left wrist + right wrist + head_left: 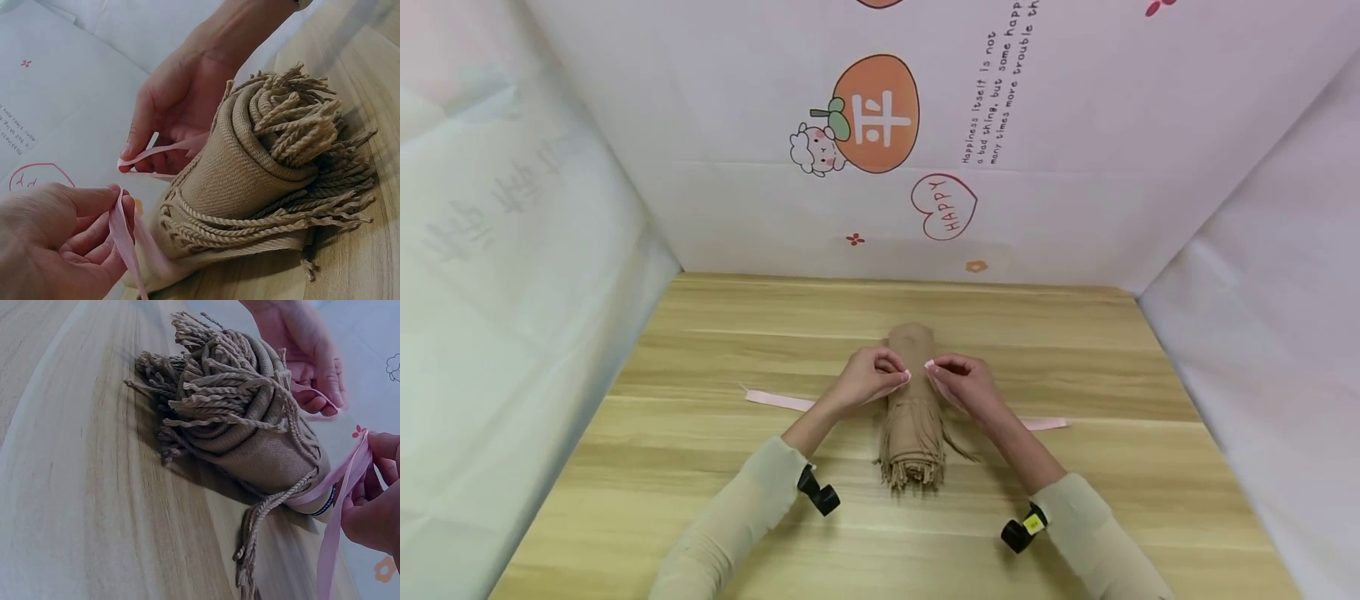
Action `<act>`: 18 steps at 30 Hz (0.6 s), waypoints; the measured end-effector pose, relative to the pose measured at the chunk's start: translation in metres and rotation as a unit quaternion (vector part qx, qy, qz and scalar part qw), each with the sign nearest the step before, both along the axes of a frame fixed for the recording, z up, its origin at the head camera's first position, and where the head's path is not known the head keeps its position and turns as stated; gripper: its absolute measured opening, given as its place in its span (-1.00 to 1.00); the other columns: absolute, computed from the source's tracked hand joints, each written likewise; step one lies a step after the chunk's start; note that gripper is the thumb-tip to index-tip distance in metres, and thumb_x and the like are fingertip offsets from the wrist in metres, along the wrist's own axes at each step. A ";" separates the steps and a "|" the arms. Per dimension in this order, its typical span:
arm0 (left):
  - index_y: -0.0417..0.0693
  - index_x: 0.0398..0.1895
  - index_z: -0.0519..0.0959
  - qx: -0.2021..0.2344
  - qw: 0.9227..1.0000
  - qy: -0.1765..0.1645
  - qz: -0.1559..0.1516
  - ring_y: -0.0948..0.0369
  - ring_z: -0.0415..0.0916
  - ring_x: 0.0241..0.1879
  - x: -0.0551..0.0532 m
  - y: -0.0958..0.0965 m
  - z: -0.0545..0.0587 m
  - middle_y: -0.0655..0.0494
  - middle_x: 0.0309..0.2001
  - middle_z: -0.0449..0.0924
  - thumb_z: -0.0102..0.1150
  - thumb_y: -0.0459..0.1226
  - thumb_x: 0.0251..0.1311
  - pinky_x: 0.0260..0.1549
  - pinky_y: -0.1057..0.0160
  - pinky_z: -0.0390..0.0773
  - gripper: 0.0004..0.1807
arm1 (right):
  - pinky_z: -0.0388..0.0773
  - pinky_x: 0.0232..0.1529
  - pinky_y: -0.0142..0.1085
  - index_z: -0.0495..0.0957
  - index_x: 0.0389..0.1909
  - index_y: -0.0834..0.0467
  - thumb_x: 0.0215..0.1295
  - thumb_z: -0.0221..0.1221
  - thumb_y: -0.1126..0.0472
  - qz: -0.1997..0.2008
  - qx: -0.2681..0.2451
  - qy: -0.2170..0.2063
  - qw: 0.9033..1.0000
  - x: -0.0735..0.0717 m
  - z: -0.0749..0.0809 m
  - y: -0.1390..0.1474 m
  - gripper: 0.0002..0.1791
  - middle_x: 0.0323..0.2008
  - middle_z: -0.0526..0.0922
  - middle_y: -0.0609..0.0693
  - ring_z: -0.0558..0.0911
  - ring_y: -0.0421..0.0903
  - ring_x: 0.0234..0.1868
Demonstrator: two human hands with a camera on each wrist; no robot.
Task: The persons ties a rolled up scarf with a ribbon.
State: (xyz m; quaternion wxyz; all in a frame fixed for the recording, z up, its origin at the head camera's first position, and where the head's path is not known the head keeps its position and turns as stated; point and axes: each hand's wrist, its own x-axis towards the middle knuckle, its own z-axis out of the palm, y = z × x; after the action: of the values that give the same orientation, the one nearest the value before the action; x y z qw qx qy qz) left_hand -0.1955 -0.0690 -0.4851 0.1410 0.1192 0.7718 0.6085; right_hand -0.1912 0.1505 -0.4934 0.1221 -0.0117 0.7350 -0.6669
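Note:
A tan fringed scarf (912, 425), rolled into a thick bundle, lies lengthwise on the table with its fringe end toward me. The pink ribbon (778, 401) passes round the roll, its tails reaching out on both sides. On the left of the roll, my left hand (868, 377) pinches the ribbon between thumb and fingers. My right hand (967, 386) pinches another part of it on the opposite side. A short gap separates the fingertips above the roll. In the right wrist view the ribbon (342, 515) hangs folded from the right fingertips.
The wood-grain table (700, 483) extends around the roll. Behind it stands a white printed backdrop (760, 208), with pale sheets (1277, 275) at the sides. Each wrist carries a small black camera (820, 493). Loose twisted tassels (250, 556) stick out beside the roll.

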 end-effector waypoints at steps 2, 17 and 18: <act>-0.28 -0.13 0.55 0.007 1.000 -0.002 -0.001 0.16 0.68 -0.30 0.000 0.002 0.002 -0.09 -0.28 0.72 0.32 -0.38 0.21 -0.29 0.37 0.66 -0.78 | 0.48 -0.39 -0.49 0.62 -0.05 0.34 0.30 0.33 0.12 -0.002 -0.009 0.003 1.000 0.001 0.001 -0.002 -0.62 -0.34 0.64 -0.14 0.51 -0.24 -0.35; -0.18 0.15 0.60 -0.023 0.998 0.042 -0.028 -0.01 0.70 -0.28 -0.003 0.005 0.000 -0.10 -0.23 0.74 0.26 -0.35 0.28 -0.41 0.39 0.61 -0.64 | 0.48 -0.39 -0.47 0.65 -0.09 0.35 0.34 0.29 0.17 -0.001 0.009 0.054 0.999 0.001 0.002 -0.010 -0.69 -0.36 0.65 -0.14 0.53 -0.24 -0.36; -0.17 0.14 0.60 -0.023 0.998 0.044 -0.028 0.02 0.70 -0.30 -0.003 0.005 -0.001 -0.11 -0.23 0.74 0.27 -0.35 0.28 -0.42 0.39 0.61 -0.64 | 0.51 -0.37 -0.47 0.65 -0.09 0.35 0.34 0.28 0.16 -0.001 0.013 0.060 0.998 0.002 0.003 -0.011 -0.69 -0.34 0.66 -0.13 0.55 -0.24 -0.34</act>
State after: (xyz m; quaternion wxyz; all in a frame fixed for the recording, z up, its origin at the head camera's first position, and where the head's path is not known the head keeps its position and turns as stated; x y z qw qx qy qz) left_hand -0.1990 -0.0636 -0.4857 0.1266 0.1639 0.7874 0.5805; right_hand -0.1896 0.1398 -0.4907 0.0774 -0.0498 0.7493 -0.6558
